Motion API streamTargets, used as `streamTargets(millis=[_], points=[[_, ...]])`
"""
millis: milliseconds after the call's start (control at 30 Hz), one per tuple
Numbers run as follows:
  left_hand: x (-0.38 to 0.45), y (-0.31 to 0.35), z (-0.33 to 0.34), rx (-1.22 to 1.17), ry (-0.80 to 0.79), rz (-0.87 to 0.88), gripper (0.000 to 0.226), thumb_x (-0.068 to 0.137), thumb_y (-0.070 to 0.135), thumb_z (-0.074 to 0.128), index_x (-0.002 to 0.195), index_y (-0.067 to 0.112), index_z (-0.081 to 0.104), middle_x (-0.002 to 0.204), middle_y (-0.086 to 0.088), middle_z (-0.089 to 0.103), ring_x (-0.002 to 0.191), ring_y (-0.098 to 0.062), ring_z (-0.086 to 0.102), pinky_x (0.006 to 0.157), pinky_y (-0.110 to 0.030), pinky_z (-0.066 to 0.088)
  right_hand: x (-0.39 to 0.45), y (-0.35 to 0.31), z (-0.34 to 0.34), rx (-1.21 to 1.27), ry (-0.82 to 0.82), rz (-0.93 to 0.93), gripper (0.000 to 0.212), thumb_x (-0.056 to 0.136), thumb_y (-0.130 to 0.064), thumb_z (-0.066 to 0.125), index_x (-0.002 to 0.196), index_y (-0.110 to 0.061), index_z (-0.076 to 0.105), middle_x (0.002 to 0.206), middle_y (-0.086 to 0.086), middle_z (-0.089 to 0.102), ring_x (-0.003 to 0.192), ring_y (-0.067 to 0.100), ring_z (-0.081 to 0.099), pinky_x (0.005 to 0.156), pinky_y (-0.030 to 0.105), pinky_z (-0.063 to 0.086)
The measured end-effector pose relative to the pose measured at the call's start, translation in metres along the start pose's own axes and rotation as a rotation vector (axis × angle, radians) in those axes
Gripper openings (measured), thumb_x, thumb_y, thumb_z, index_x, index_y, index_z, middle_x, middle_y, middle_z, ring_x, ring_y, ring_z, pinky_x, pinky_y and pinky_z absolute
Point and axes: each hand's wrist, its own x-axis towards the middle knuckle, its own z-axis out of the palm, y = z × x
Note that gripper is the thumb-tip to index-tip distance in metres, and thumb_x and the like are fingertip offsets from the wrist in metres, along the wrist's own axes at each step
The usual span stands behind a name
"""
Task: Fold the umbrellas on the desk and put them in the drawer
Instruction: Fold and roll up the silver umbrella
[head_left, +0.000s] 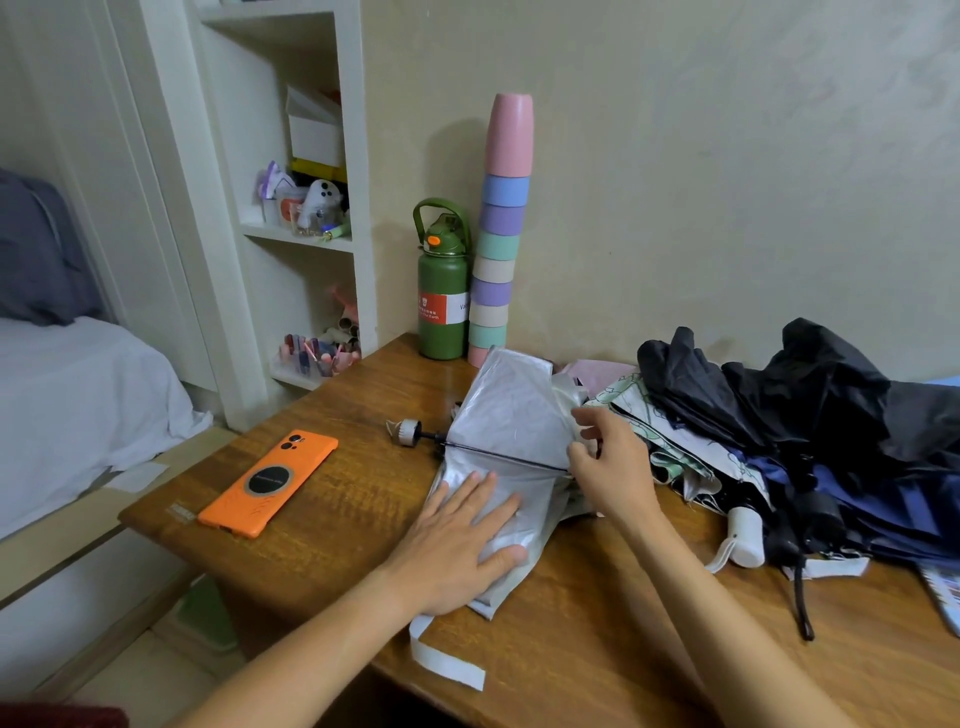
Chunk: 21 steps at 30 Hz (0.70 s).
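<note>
While the left hand (470, 540) presses flat on the silver umbrella (511, 415) at the frame's centre, the right hand (608, 462) pinches its thin, slippery cloth; better hold the stiff ribs.

The wooden desk (363, 415) is carrying an orange phone (270, 480), a green bottle (443, 291), a cup stack (501, 228), a silver umbrella (506, 447) lying flat, and a heap of dark umbrellas (810, 431) at the right.

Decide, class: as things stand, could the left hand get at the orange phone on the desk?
Probably yes. The left hand lies flat on the silver umbrella, and only bare desk shows between it and the orange phone.
</note>
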Motion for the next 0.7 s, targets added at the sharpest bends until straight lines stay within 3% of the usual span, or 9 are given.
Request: streamTargets(millis=[133,233,333,467,500,567,600,633,700], points=[[-0.001,0.001,-0.002,-0.01,0.0,0.001,0.072,0.098,0.077,0.01,0.161,0.046,-0.008,0.169,0.009,-0.022,0.151,-0.006,-0.031,0.127,-0.043,-0.011,0.032,-0.013,0.006,0.146,-0.152,0.217,0.04,0.087,-0.024,0.066,0.126,-0.023,0.054,0.111,-0.004,0.058,0.095,0.016,0.06,0.084,0.035,0.05],[-0.001,0.003,-0.002,-0.025,-0.006,-0.007,0.073,0.098,0.077,0.012,0.161,0.045,-0.006,0.17,0.008,-0.021,0.151,-0.006,-0.03,0.128,-0.042,-0.01,0.055,-0.024,0.009,0.569,-0.283,0.584,0.031,0.083,-0.027,0.074,0.101,-0.017,0.052,0.082,0.003,0.046,0.057,0.015,0.041,0.057,0.031,0.038],[-0.001,0.002,-0.002,-0.026,0.004,-0.007,0.074,0.098,0.076,0.013,0.162,0.044,-0.005,0.17,0.008,-0.02,0.152,-0.006,-0.029,0.128,-0.042,-0.01,0.068,-0.035,0.009,0.821,-0.234,0.711,0.025,0.091,-0.02,0.075,0.101,-0.01,0.054,0.072,0.002,0.038,0.044,0.011,0.029,0.046,0.024,0.028],[0.0,0.002,-0.002,-0.035,0.01,-0.012,0.075,0.098,0.077,0.014,0.162,0.043,-0.003,0.171,0.008,-0.018,0.152,-0.006,-0.028,0.128,-0.041,-0.01,0.062,-0.059,0.005,0.964,-0.158,0.604,0.015,0.088,-0.015,0.077,0.088,-0.009,0.062,0.06,-0.002,0.051,0.042,0.007,0.04,0.054,0.022,0.033],[-0.001,0.002,-0.002,-0.04,0.011,-0.012,0.075,0.098,0.077,0.015,0.162,0.043,-0.003,0.171,0.008,-0.017,0.152,-0.006,-0.027,0.128,-0.042,-0.01,0.056,-0.065,0.003,0.996,-0.16,0.577,0.018,0.088,-0.011,0.076,0.096,-0.009,0.06,0.06,-0.003,0.053,0.043,0.007,0.043,0.055,0.022,0.035],[-0.001,0.003,-0.002,-0.041,0.019,-0.007,0.076,0.098,0.077,0.016,0.163,0.042,-0.002,0.171,0.008,-0.016,0.153,-0.006,-0.025,0.128,-0.042,-0.009,0.04,-0.075,-0.002,0.995,-0.157,0.486,0.062,0.087,-0.002,0.075,0.135,-0.016,0.039,0.066,0.001,0.059,0.047,0.008,0.049,0.056,0.021,0.041],[0.0,0.002,-0.002,-0.042,0.026,-0.005,0.077,0.098,0.077,0.017,0.163,0.041,-0.001,0.171,0.009,-0.015,0.154,-0.006,-0.024,0.128,-0.042,-0.008,0.03,-0.076,-0.003,0.915,-0.144,0.41,0.087,0.086,0.0,0.075,0.151,-0.024,0.021,0.068,0.002,0.063,0.05,0.009,0.054,0.06,0.023,0.045],[0.0,0.002,-0.002,-0.047,0.035,-0.004,0.078,0.097,0.078,0.017,0.163,0.041,0.0,0.171,0.009,-0.013,0.154,-0.006,-0.023,0.128,-0.042,-0.008,0.02,-0.074,-0.005,0.777,-0.141,0.314,0.097,0.087,-0.001,0.075,0.156,-0.029,0.013,0.066,0.0,0.064,0.054,0.01,0.058,0.065,0.025,0.048],[0.0,0.0,-0.001,-0.078,0.06,-0.008,0.082,0.095,0.081,0.017,0.164,0.04,0.002,0.171,0.011,-0.01,0.155,-0.004,-0.019,0.128,-0.04,-0.008,-0.002,-0.069,-0.007,0.48,-0.128,0.108,0.08,0.087,-0.01,0.078,0.151,-0.026,0.033,0.065,-0.004,0.061,0.062,0.01,0.059,0.068,0.027,0.047]])
